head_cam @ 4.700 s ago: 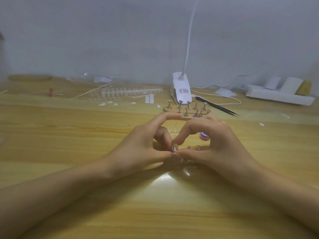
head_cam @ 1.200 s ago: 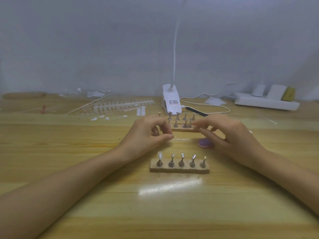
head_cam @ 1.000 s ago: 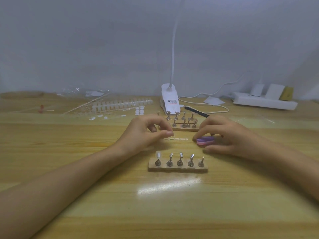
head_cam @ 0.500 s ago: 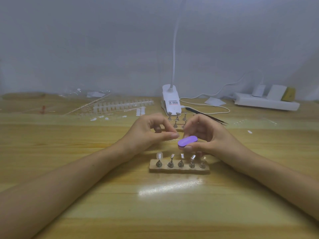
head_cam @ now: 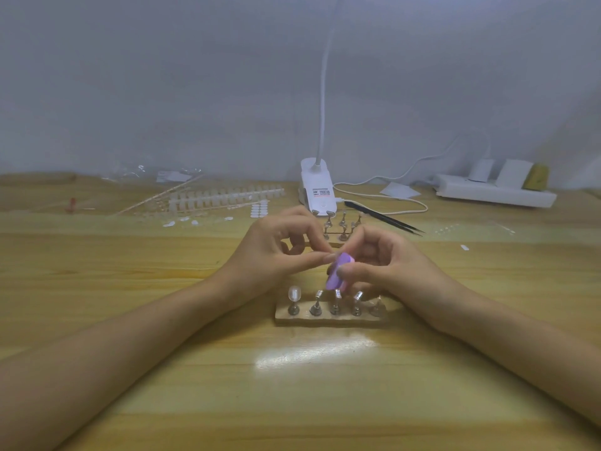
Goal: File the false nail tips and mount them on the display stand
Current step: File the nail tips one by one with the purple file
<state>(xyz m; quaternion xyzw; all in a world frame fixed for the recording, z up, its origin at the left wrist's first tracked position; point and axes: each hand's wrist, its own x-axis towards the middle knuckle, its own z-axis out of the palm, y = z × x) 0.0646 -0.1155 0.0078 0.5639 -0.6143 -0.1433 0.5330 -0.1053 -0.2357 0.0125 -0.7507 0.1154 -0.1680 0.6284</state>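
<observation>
My right hand (head_cam: 387, 265) pinches a small purple file block (head_cam: 338, 273), tilted on edge. My left hand (head_cam: 276, 252) has its thumb and forefinger pinched together right against the block; a nail tip between them is too small to make out. Just below the hands lies a wooden display stand (head_cam: 328, 317) with several metal posts; its leftmost post carries one clear nail tip (head_cam: 294, 293). A second stand (head_cam: 341, 227) with bare posts sits behind the hands.
A white clip lamp (head_cam: 317, 190) stands at the back centre with black tweezers (head_cam: 383, 218) to its right. Strips of nail tips (head_cam: 224, 196) and loose tips lie at the back left. A white power strip (head_cam: 494, 190) sits at the back right.
My right hand picked the purple block up from the table, brought it left and tilted it on edge against my left fingertips. My left hand has stayed in place.
</observation>
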